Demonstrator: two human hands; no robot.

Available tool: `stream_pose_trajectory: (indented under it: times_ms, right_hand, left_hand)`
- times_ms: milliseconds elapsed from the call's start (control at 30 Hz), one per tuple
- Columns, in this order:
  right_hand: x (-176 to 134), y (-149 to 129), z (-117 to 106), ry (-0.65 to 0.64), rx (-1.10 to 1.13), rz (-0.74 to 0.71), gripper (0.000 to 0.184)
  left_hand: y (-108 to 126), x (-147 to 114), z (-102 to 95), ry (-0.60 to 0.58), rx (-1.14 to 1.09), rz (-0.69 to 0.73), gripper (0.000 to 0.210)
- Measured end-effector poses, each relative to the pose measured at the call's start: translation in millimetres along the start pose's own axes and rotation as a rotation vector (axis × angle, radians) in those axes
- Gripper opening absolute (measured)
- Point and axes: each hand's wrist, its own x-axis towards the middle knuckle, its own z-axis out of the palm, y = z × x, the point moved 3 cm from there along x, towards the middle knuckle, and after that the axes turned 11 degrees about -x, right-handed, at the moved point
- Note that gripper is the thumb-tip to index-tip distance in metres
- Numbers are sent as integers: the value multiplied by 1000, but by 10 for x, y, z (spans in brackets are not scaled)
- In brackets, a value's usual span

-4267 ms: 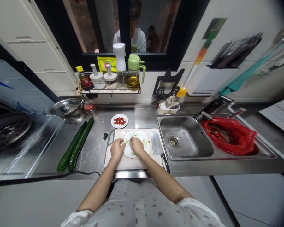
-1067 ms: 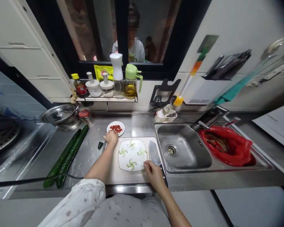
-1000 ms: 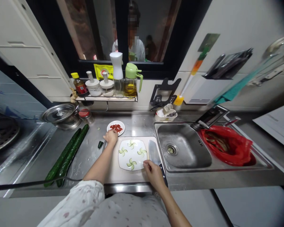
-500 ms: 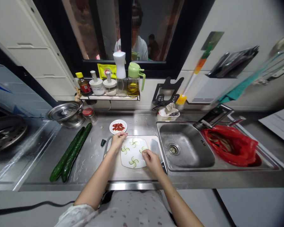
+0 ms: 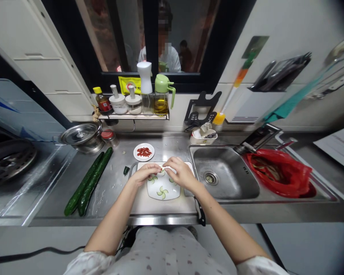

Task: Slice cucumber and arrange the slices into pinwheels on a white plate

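Plate [image 5: 161, 182], white, squarish, curved cucumber slices [image 5: 162, 193]

Bare left forearm [image 5: 111, 217] and bare right forearm [image 5: 226, 221] slanting inward to white, rounded-square plate [image 5: 173, 194] from its near side. Left hand [image 5: 146, 172] hovering above plate's far left corner, fingers stretching rightward, tips pinching. Right hand [image 5: 182, 172] hovering above far right corner, fingers arching over thumb, tips almost meeting left hand's.
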Motion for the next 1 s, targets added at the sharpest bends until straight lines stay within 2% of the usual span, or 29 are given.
stream_pose_trajectory:
  times_ms: [167, 333, 833, 933, 1000]
  right_hand:
    - [42, -11, -21, -112, -90, -153, 18]
    - [49, -30, -2, -158, -106, -212, 16]
    - [69, -14, 86, -189, -63, -210, 13]
    - [74, 39, 136, -167, -40, -166, 10]
    - [75, 126, 210, -137, -24, -96, 10]
  left_hand:
    - [26, -48, 14, -24, 60, -4, 22]
    - [6, -68, 35, -65, 87, -25, 20]
    - [-87, 6, -52, -79, -27, -76, 24]
    - [-93, 50, -58, -90, -7, -71, 26]
    - [-102, 121, -88, -64, 45, -19, 28]
